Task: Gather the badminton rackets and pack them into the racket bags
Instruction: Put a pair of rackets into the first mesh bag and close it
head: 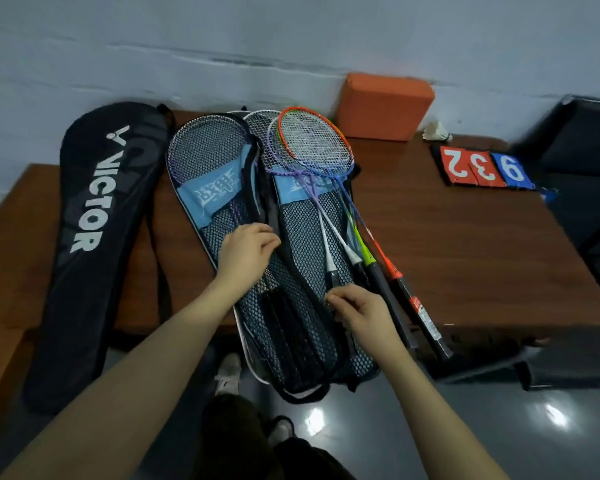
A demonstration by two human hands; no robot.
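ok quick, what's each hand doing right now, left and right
Left hand: fingers curled, gripping the black edge of the left mesh bag.
Right hand: fingers pinched at the bag's edge; what it pinches cannot be told.

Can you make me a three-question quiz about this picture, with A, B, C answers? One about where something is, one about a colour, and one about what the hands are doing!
1. Where is the black Victor bag?
A. left of the mesh bag
B. on the floor
C. on the orange block

2. What colour is the card showing 9 on the score cards?
A. red
B. blue
C. green

3. What is the left hand doing?
A. resting flat
B. holding the shuttlecock
C. gripping the mesh bag's black edge

Answers: 1 A, it lies at the table's left side. 2 B, the 9 sits on blue. 3 C, its fingers curl on the edge.
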